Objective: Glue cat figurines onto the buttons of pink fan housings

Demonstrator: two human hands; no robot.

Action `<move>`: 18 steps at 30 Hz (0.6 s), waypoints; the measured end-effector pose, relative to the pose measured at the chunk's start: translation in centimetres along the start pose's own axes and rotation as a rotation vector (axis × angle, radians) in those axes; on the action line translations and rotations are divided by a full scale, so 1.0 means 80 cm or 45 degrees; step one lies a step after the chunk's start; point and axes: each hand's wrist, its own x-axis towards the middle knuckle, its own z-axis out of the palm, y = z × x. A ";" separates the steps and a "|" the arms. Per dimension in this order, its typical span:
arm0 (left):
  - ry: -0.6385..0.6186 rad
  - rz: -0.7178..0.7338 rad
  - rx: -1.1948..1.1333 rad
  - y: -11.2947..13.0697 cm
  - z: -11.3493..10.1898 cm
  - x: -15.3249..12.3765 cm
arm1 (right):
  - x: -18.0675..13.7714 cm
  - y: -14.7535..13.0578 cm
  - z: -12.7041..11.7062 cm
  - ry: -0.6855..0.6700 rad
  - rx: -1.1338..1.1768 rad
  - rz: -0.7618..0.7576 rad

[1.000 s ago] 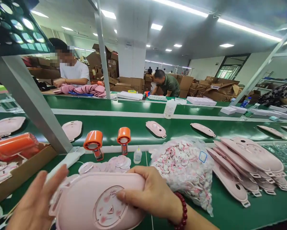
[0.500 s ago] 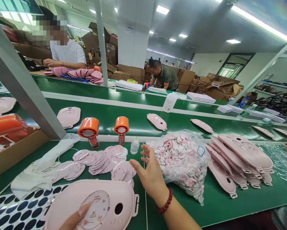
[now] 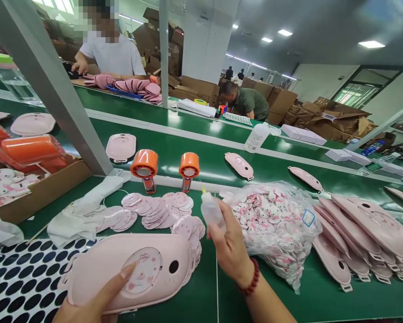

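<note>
My left hand (image 3: pixel 102 291) grips a pink oval plastic cover (image 3: pixel 100 264) at the lower left, its thumb lying over the round printed disc (image 3: pixel 150 264) set in the middle. The other fingers are hidden beneath the cover. A dark round hole shows near the cover's right end. My right hand (image 3: pixel 230 242), with a red bead bracelet at the wrist, is closed around a small translucent squeeze bottle (image 3: pixel 210 210) with a thin yellowish tip pointing up. Behind the cover lie fanned piles of round printed discs (image 3: pixel 157 211). To the right of the bottle sits a clear bag of small white-and-pink pieces (image 3: pixel 271 220).
Stacked pink covers (image 3: pixel 366 224) lie at the right. Two orange handheld devices (image 3: pixel 144 166) stand at the back, before a green belt (image 3: pixel 181 159) bearing more covers. A sheet of black circles (image 3: pixel 23 278), a white cloth (image 3: pixel 76 220) and a cardboard box (image 3: pixel 53 188) occupy the left.
My right hand has taken hold of the squeeze bottle and lifted it off the table. The left hand still holds the cover. The whole view has shifted, moving the scene to the right.
</note>
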 end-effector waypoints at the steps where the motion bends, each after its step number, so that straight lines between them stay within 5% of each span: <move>1: 0.007 0.011 0.002 0.001 0.002 -0.002 | -0.013 -0.011 -0.010 -0.039 0.080 -0.068; 6: -0.068 0.160 0.020 -0.001 0.010 -0.016 | -0.045 -0.057 -0.031 -0.065 0.404 -0.109; 18: 0.022 0.398 0.235 -0.013 0.006 -0.033 | -0.033 -0.091 -0.011 0.020 0.190 -0.348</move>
